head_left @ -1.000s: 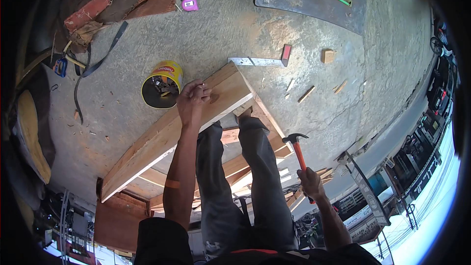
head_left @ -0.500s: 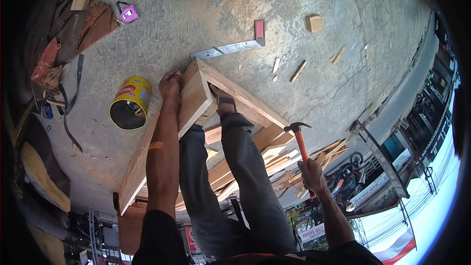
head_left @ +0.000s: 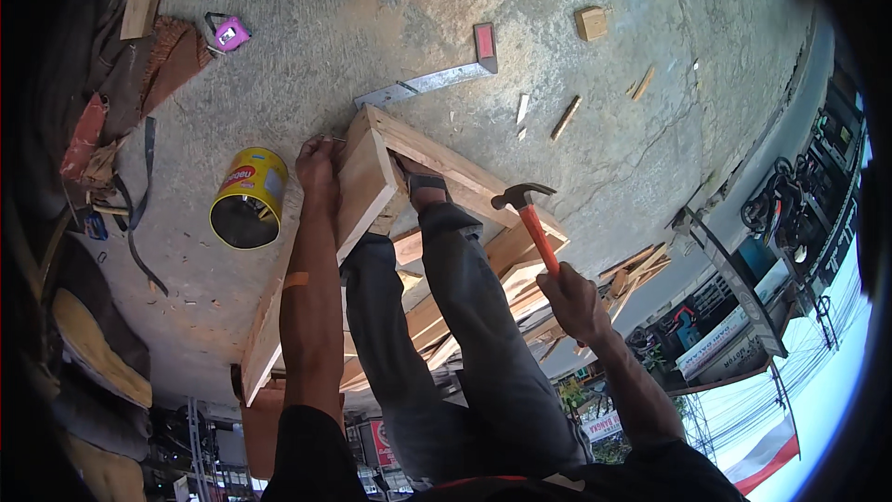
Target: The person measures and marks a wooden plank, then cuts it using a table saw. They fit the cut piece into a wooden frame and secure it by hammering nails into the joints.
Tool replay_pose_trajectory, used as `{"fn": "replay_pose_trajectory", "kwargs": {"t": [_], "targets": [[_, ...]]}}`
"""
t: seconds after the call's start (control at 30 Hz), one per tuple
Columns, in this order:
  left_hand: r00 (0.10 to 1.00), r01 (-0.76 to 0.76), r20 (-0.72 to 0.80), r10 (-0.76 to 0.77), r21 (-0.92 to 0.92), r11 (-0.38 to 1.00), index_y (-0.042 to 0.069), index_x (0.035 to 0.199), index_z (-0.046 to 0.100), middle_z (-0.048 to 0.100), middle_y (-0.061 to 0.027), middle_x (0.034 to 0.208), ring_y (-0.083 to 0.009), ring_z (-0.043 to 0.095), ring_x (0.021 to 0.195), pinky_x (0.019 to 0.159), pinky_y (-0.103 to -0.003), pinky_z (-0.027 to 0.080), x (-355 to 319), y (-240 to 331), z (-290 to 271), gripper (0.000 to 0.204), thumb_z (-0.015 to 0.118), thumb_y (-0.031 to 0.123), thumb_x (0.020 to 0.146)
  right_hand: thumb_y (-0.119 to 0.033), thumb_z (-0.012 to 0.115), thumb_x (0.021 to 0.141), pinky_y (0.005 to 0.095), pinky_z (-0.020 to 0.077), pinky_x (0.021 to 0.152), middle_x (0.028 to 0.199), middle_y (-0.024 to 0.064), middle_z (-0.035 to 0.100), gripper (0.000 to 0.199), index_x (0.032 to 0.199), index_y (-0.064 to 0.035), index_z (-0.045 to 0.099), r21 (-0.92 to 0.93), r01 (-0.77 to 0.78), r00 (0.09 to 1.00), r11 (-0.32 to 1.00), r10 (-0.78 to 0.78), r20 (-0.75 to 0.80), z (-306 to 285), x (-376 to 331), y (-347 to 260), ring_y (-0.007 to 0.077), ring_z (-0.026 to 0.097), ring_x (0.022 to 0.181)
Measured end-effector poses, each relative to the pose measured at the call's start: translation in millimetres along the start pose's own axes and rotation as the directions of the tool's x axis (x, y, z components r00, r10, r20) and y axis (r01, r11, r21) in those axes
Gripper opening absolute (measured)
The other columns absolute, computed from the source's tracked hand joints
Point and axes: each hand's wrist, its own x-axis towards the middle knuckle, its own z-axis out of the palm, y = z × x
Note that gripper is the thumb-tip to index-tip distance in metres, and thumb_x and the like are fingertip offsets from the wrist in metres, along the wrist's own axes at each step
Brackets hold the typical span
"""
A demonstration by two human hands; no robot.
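Hammer (head_left: 531,219), clenched in the right hand (head_left: 569,302), is now raised higher than before; left hand (head_left: 319,164) pinches a nail (head_left: 333,138) at the wooden frame (head_left: 367,177) corner. Strike judged imminent.

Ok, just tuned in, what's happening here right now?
A person stands over a wooden frame on a concrete floor. The left hand rests at the frame's top corner, seemingly pinching a nail. The right hand grips an orange-handled claw hammer, raised clear of the wood. A yellow can lies beside the frame.
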Motion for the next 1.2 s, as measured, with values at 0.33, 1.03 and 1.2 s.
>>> {"fn": "replay_pose_trajectory", "kwargs": {"t": [0.33, 1.03, 1.2], "targets": [[0.998, -0.008, -0.060, 0.012, 0.067, 0.998, 0.000, 0.106, 0.068, 0.072, -0.0113, 0.094, -0.0187, 0.070, 0.084, 0.079, -0.031, 0.054, -17, 16, 15, 0.015, 0.068, 0.007, 0.093, -0.020, 0.052, 0.105, 0.0547, 0.0468, 0.056, 0.070, 0.0266, 0.062, 0.020, 0.113, -0.0031, 0.048, -0.147, 0.605, 0.794, 0.782, -0.607, 0.039, 14, 62, -153, 0.0506, 0.065, 0.069], [0.986, -0.052, -0.126, 0.106, 0.373, 0.926, 0.007, 0.101, 0.078, 0.077, -0.0110, 0.089, -0.0206, 0.073, 0.081, 0.078, -0.035, 0.055, -20, 15, 9, 0.022, 0.077, 0.024, 0.086, -0.025, 0.045, 0.104, 0.0555, 0.0580, 0.066, 0.082, 0.0284, 0.069, 0.030, 0.124, -0.0042, 0.054, -0.770, 0.612, 0.679, 0.179, -0.618, 0.396, 105, 159, -294, 0.0460, 0.072, 0.077], [0.981, -0.090, -0.132, 0.142, 0.333, 0.939, 0.006, 0.091, 0.077, 0.075, -0.0117, 0.082, -0.0241, 0.074, 0.079, 0.074, -0.037, 0.056, -17, 6, 13, 0.017, 0.074, 0.021, 0.086, -0.028, 0.049, 0.105, 0.0499, 0.0543, 0.051, 0.075, 0.0209, 0.068, 0.025, 0.115, -0.0058, 0.055, -0.823, 0.558, 0.686, 0.107, -0.618, 0.385, 104, 166, -281, 0.0436, 0.069, 0.065]]}}
